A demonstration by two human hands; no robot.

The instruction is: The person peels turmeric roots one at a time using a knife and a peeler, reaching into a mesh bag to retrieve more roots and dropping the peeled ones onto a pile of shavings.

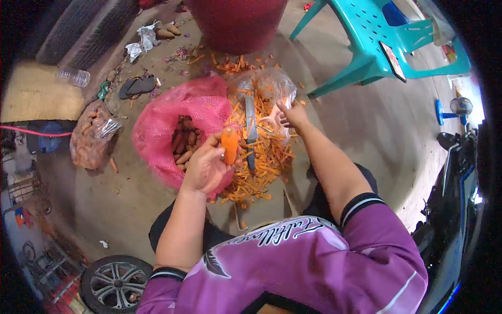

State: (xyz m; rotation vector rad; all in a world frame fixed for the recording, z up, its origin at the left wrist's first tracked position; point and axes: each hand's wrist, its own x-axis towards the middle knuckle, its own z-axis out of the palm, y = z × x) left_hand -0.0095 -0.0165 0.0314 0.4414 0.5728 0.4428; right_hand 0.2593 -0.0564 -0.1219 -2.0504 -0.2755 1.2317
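Here, the green chair [366,31] stands on the floor [366,136] at the far right. The pink mesh sack [157,118] sits open on the left, with the orange peelings [248,188] spread beside it. The clear bag [272,81] lies at their far side. The right hand [294,116] is at this bag, fingers bent; its grip I cannot tell. The knife [251,123] lies upon the peelings. The left hand [206,165] is closed around the orange carrot [229,147], near the sack.
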